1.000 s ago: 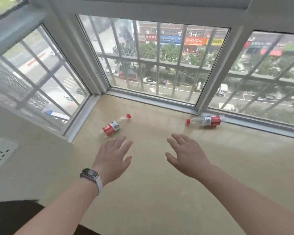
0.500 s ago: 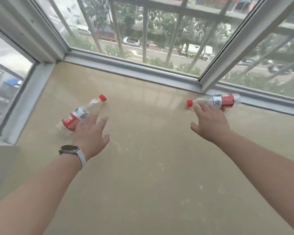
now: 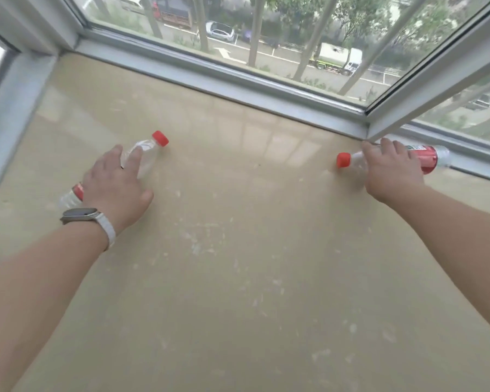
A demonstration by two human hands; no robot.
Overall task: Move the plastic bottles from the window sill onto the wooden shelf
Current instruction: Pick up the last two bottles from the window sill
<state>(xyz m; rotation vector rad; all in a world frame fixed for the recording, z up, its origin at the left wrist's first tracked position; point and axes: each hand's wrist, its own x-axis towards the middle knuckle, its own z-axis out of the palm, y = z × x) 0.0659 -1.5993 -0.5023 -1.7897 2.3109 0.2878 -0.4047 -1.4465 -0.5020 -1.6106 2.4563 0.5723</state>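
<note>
The left hand (image 3: 115, 183) lies spread over the left bottle (image 3: 146, 155) on the window sill (image 3: 252, 222), its grip wide. The right hand (image 3: 391, 168) covers the right bottle (image 3: 427, 159); whether that grip has closed, I cannot tell.

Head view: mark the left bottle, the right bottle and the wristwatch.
left bottle (image 3: 147, 155), head view: clear shoulder below the red cap.
right bottle (image 3: 426, 157), head view: red label, past the hand.
wristwatch (image 3: 79, 215), head view: dark face, on the left wrist.
</note>
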